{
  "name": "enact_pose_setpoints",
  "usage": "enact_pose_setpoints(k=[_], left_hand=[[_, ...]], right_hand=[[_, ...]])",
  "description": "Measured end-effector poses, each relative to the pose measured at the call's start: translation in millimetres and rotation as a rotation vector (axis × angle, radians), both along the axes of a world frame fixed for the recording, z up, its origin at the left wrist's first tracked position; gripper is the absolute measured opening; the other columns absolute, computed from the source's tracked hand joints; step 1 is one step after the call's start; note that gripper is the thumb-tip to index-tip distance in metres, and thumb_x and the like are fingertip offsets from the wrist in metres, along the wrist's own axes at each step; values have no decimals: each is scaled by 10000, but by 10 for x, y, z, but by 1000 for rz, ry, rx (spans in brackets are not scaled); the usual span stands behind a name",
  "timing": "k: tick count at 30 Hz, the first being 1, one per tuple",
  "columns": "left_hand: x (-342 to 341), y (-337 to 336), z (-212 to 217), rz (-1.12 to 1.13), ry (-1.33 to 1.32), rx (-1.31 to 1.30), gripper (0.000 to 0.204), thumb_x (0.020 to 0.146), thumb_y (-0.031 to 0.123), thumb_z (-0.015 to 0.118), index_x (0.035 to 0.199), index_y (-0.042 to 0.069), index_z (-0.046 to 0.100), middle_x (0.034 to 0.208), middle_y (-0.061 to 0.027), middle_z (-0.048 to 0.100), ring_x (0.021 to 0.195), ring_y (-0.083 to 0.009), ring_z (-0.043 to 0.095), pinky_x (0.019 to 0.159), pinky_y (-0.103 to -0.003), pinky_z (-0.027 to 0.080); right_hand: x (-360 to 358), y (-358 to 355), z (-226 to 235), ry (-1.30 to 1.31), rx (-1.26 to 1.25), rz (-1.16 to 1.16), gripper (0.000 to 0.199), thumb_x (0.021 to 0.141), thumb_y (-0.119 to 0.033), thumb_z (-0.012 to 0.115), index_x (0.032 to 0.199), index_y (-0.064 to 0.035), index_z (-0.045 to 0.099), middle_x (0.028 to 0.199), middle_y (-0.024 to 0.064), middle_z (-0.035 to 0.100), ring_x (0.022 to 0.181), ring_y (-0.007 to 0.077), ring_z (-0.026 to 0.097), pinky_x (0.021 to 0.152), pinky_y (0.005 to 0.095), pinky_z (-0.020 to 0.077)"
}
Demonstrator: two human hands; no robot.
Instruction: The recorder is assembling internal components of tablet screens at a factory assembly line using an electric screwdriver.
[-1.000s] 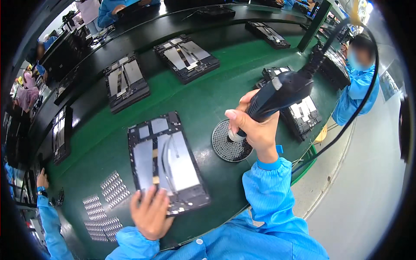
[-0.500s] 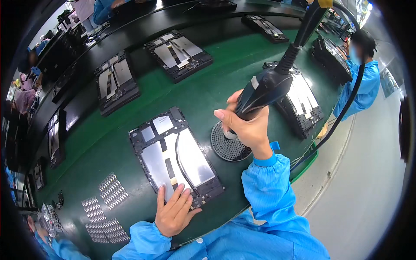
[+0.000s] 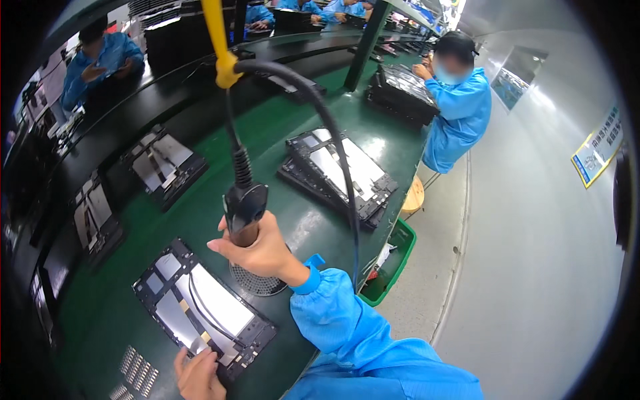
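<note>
1. Green workbench: a long curved surface running from the lower left to the upper right, with a black raised shelf along its far side.
2. Co-worker in a blue coat: seated at the far right end of the bench, facing a dark stack of trays.
3. Blue and yellow sign: a rectangle fixed to the pale wall at the right, tilted in the view; a second, framed panel hangs on the wall behind the co-worker.
4. Opened tablet: a dark flat frame with silver plates inside, lying on the bench at the lower left, its long axis running from upper left to lower right. More of the same kind lie further along, one near the middle and one to the left.
5. Green bin: hangs below the bench's near edge, just right of the person's blue sleeve.
6. Black cable: arcs from a yellow hanger overhead down past the bench edge.
7. Electric screwdriver: black, held upright, long axis close to vertical, tip pointing down at a round mesh dish beside the tablet.
8. Right hand: closed in a full grip round the screwdriver's lower body.
9. Left hand: fingers spread flat, resting on the near corner of the opened tablet, holding nothing.
10. Rows of small metal parts: laid on the bench, left of the left hand.
</note>
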State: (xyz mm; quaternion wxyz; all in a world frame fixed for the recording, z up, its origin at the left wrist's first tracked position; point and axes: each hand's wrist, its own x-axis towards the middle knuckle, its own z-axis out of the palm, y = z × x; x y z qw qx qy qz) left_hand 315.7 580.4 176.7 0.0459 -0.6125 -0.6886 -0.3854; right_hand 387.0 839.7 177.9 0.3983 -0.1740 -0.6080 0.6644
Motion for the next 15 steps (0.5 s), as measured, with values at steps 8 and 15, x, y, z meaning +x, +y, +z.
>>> enact_pose_setpoints(k=[8,15], left_hand=[[-234,-170,-122,363,-200,-11,97,752,-34,654,848,-24,656,920,-142,663,881,-263,644,818,-339,487],[-552,-358,-426,528,-802,-8,146,763,-4,696,896,-45,649,792,-110,658,693,-148,618,655,-244,513]], right_hand=[[52,7,38,-8,4,-40,252,724,-85,772,873,-40,573,651,-1,580,514,69,532,465,224,432],[126,-51,170,171,164,-68,333,730,96,670,984,-23,493,636,51,558,497,137,548,484,262,465]])
